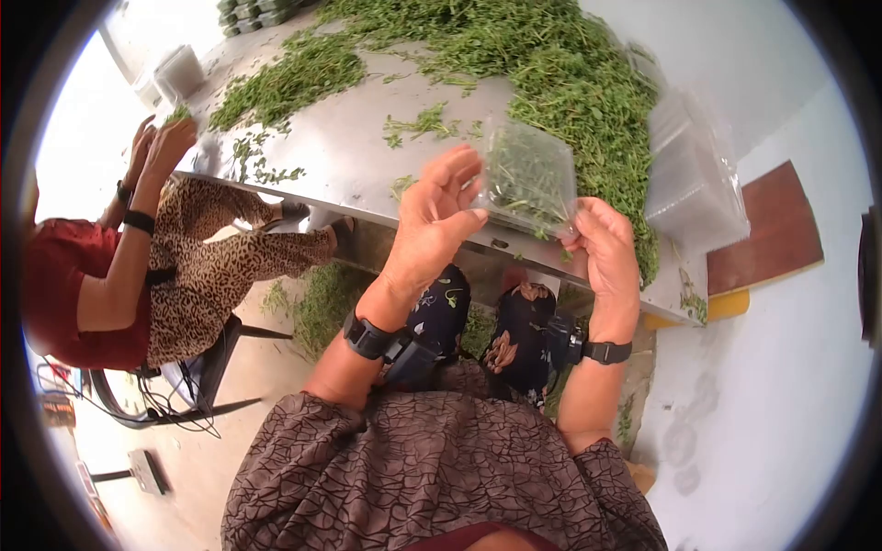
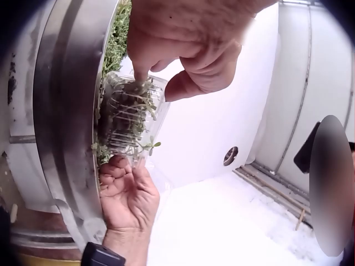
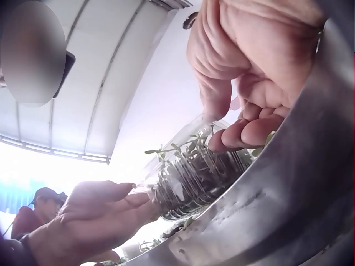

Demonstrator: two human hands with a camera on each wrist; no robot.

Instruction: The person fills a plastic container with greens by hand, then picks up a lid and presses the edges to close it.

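A clear plastic clamshell box (image 1: 528, 174) filled with leafy green sprigs (image 3: 194, 149) stands at the table's near edge, between the two hands. Some stems stick out past its rim on the right hand's side. My right hand (image 1: 606, 243) pinches that end of the box between thumb and curled fingers, with stems beside the fingertips. At the opposite end, my left hand (image 1: 436, 216) has its fingers and thumb extended, fingertips right at the box wall. In the left wrist view, a gap shows between the left thumb (image 2: 186, 87) and the fingers.
A large heap of cut greens (image 1: 588, 101) covers the back right of the metal table (image 1: 344, 170). Nested clear boxes (image 1: 694, 174) stand at the right, beside a brown board (image 1: 767, 225). Another person (image 1: 92, 285) sits at left, handling greens. More greens lie under the table.
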